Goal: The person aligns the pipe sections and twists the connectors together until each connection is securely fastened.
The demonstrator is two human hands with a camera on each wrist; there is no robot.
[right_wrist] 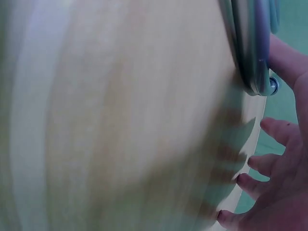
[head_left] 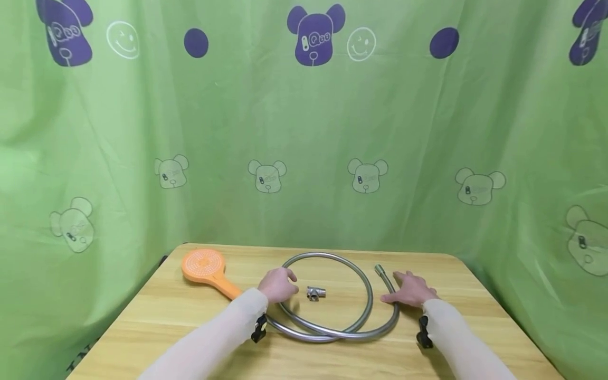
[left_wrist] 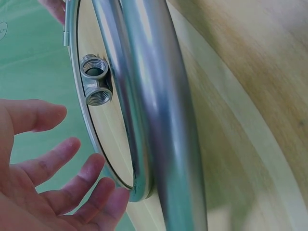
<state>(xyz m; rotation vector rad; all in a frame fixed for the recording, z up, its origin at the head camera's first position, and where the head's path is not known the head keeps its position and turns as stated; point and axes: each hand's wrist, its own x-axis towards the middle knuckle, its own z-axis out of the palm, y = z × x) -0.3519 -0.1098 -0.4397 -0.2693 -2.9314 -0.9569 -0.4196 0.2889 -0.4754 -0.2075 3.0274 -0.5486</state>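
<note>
We see the metal shower hose (head_left: 342, 334) lying looped on the wooden table (head_left: 456, 279), around a tee fitting (head_left: 314, 293). Our left hand (head_left: 277, 285) and right hand (head_left: 412, 290), both with fingers spread, are beside it, holding nothing. The orange shower head (head_left: 204, 263) lies at left.

Pale wood-grain table (head_left: 342, 362), rounded far corners, carries an orange shower head (head_left: 204, 264) far left, spray face up, handle angled near-right, a looped metal hose (head_left: 369, 298) centre to right, end nut (head_left: 378, 269) pointing far, plus a small metal tee (head_left: 315, 293) inside the loop, clear of the hose.
</note>
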